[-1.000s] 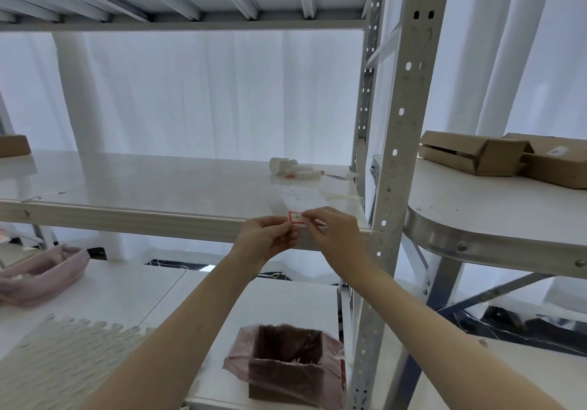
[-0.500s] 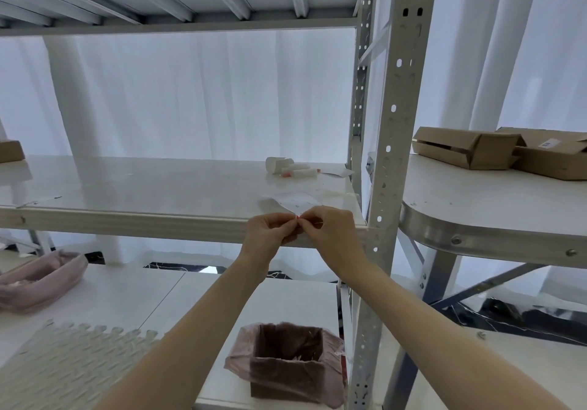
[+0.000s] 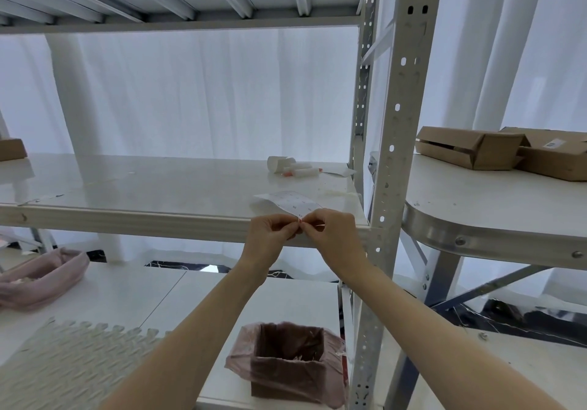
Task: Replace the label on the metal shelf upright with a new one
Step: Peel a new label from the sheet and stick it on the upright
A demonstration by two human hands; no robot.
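A white label sheet (image 3: 292, 203) with small red-edged labels lies across the front edge of the middle shelf (image 3: 143, 184). My left hand (image 3: 270, 235) and my right hand (image 3: 330, 231) meet at its near end, fingertips pinched together on the sheet's edge, where a speck of red label shows. The perforated metal shelf upright (image 3: 394, 155) stands just right of my right hand. I see no label on the upright's visible face.
A white roll and small tubes (image 3: 292, 166) lie at the back of the shelf. Cardboard boxes (image 3: 495, 152) sit on the rounded table to the right. Below are a box lined with a pink bag (image 3: 289, 365), bubble wrap (image 3: 70, 355) and a pink pouch (image 3: 41, 279).
The sheet, earlier held up showing a red-edged label between my fingers, is now lowered flat over the shelf edge, and my fingertips have closed together over its near end.
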